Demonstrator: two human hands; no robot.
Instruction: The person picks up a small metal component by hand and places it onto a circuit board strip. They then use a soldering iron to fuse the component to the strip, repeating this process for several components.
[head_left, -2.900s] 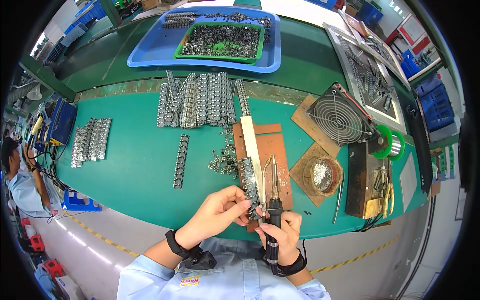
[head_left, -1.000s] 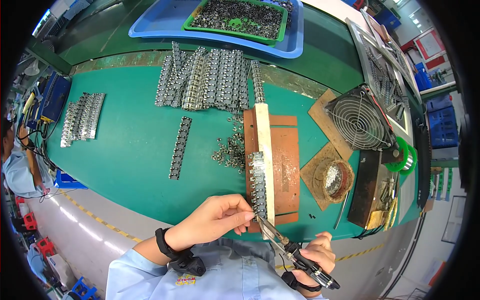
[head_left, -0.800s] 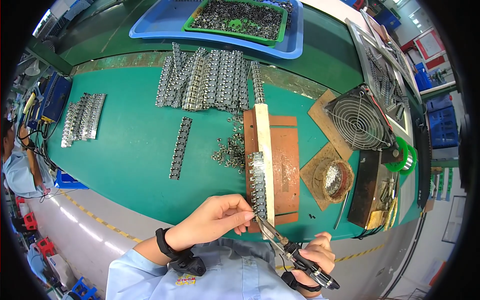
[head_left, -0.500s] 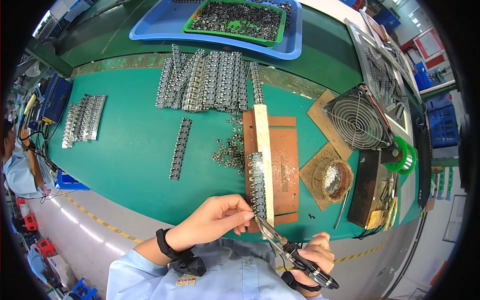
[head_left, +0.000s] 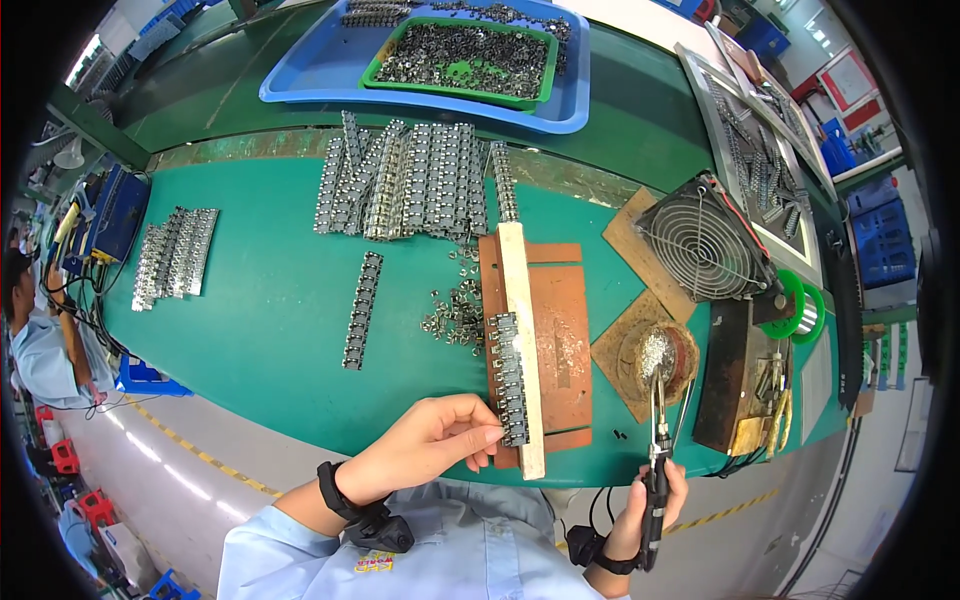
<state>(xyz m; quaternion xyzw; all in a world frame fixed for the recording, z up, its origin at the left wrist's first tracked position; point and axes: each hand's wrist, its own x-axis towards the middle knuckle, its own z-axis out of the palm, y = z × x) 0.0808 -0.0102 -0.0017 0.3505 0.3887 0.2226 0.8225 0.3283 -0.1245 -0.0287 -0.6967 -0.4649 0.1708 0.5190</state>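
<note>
My left hand [head_left: 440, 435] is closed in a pinch at the near end of a strip of small circuit boards [head_left: 508, 380]. Whatever lies between its fingertips is too small to make out. That strip rests along a pale bar [head_left: 518, 330] on a brown board [head_left: 562, 345]. In my right hand [head_left: 640, 510] is a black-handled pair of soldering tweezers [head_left: 656, 480], upright. Its prongs reach into a round pot [head_left: 682, 358] holding silvery bits. Loose small metal parts [head_left: 458, 318] lie in a heap left of the brown board.
Another board strip [head_left: 362, 310] lies on the green mat, with stacked strips [head_left: 410, 185] behind. A fan [head_left: 705, 240], a solder spool [head_left: 805, 308] and a dark metal box [head_left: 735, 385] stand at right. A blue tray [head_left: 310, 85] holds a green tray [head_left: 545, 75] of parts.
My right hand has swung the soldering tweezers away from the strip's near end, rightward into the pot. My left hand stays at the strip. The whole view has shifted slightly.
</note>
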